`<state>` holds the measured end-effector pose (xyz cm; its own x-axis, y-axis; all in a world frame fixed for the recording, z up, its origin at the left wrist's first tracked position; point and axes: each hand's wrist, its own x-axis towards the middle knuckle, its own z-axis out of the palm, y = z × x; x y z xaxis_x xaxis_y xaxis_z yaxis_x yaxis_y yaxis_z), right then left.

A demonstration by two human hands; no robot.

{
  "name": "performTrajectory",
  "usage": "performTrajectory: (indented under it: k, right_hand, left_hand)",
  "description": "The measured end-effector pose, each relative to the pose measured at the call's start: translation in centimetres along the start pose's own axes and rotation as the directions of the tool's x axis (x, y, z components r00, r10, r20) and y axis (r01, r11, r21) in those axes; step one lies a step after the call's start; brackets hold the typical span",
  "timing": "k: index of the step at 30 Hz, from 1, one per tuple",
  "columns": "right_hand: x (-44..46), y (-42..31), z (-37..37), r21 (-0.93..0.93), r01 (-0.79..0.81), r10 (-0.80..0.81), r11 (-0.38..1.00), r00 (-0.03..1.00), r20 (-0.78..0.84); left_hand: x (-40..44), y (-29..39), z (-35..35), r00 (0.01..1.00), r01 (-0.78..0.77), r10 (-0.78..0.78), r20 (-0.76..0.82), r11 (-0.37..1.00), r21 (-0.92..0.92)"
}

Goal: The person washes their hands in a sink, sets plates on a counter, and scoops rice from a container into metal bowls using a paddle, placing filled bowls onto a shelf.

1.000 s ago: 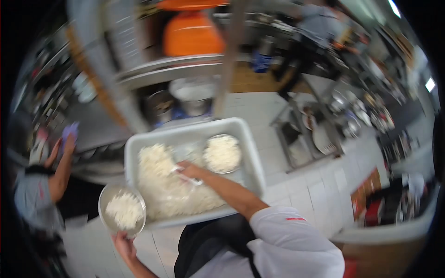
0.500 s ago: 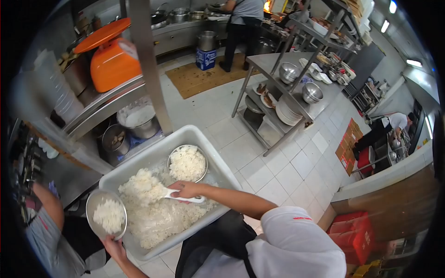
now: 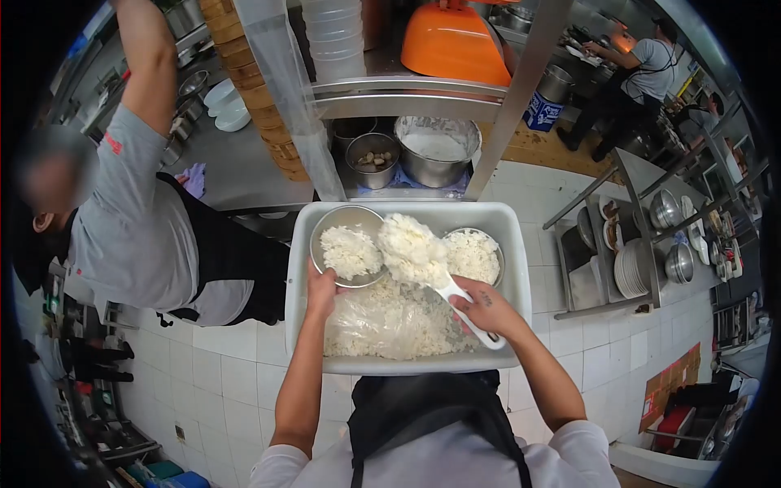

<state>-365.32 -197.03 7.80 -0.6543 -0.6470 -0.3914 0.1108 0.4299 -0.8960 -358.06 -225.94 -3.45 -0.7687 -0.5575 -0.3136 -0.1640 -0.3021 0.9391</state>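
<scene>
My right hand (image 3: 486,307) is closed around the handle of a white rice paddle (image 3: 458,301). A large clump of cooked rice (image 3: 413,248) covers the paddle's blade. My left hand (image 3: 320,289) grips the near rim of a metal bowl (image 3: 368,216), which has some rice (image 3: 350,252) inside and is tilted toward me. The loaded blade is just right of that bowl. Below both hands is a white plastic tub (image 3: 518,268) with rice in its bottom, partly under clear plastic film (image 3: 370,321). A second metal bowl (image 3: 499,246), filled with rice, sits inside the tub at the right.
A metal shelf (image 3: 407,107) beyond the tub carries an orange scale (image 3: 451,45) and stacked clear containers (image 3: 335,41). Pots (image 3: 443,169) stand underneath. A co-worker in a grey shirt (image 3: 134,220) is close on the left, arm raised. A steel rack (image 3: 594,268) with plates stands right.
My view has swung left and levelled. The heaped paddle has been lifted from the rice toward the bowl in my left hand, and that bowl is now over the tub.
</scene>
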Motion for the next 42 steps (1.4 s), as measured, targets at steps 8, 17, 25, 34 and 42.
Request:
performTrajectory:
  k: [8,17,25,34,42]
  right_hand:
    - [3.5,-0.9,5.4,-0.791,0.146,-0.395,0.594,0.909,-0.129]
    - [7.8,7.9,3.1,-0.677,-0.032,-0.012,0.735,0.998,-0.060]
    - [18.4,7.3,9.6,0.021,-0.091,0.084,0.996,0.972,0.219]
    - [16.6,5.9,6.1,0.132,-0.117,0.058,0.984,0.921,0.385]
    - [7.0,1.2,0.5,0.036,-0.061,0.050,0.997,0.966,0.255]
  left_hand:
    - [-2.7,1.6,1.6,0.998,0.026,-0.029,-0.048,0.998,-0.053]
    - [-9.6,8.5,-6.2,0.955,-0.063,0.048,-0.292,0.997,-0.042]
    - [-17.4,7.7,-8.6,0.888,-0.077,0.012,-0.460,0.990,-0.122]
    - [-18.2,5.3,-9.9,0.892,-0.043,-0.039,-0.451,0.985,-0.169]
    - [-10.5,4.2,-6.7,0.964,-0.051,0.021,-0.264,0.993,-0.106]
